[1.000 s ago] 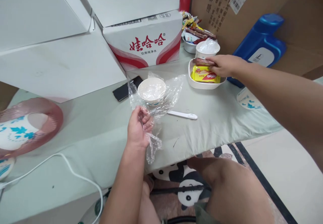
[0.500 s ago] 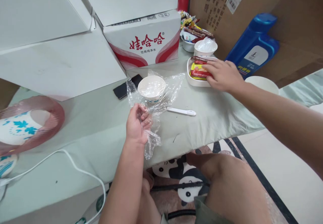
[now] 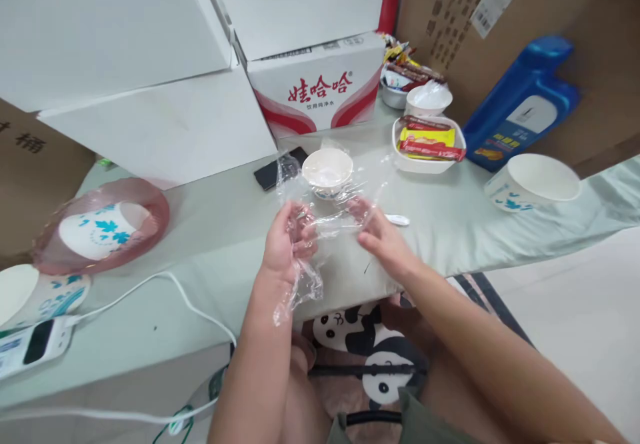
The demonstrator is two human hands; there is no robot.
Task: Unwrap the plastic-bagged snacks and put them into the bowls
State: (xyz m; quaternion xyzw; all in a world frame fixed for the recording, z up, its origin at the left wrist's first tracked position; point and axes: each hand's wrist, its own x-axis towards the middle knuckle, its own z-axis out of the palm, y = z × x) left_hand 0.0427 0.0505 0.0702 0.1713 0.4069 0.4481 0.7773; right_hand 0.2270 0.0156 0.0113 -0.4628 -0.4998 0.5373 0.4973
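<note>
A clear plastic bag [image 3: 333, 221], crumpled and thin, spreads around and in front of a small paper bowl [image 3: 327, 169] on the covered table. My left hand [image 3: 290, 241] has its fingers curled around the bag's near left part, and a loose tail hangs below the wrist. On the other side my right hand [image 3: 383, 234] touches the film with its fingertips, thumb and fingers apart. The white handle [image 3: 397, 219] of a slim tool pokes out beside the right hand; its other end is hidden. Behind the bowl lies a black phone-like slab [image 3: 270, 174].
A white tub [image 3: 425, 164] of wrapped snacks stands at the right, near a blue bottle [image 3: 525, 104] and a larger paper bowl [image 3: 533, 181]. Boxes [image 3: 320, 91] line the back. On the left are a pink dish [image 3: 155, 211] with a paper bowl, and a white cable [image 3: 180, 291].
My right hand has left the snack tub and come back left to the plastic bag. My left hand keeps hold of the bag. The view has shifted a little.
</note>
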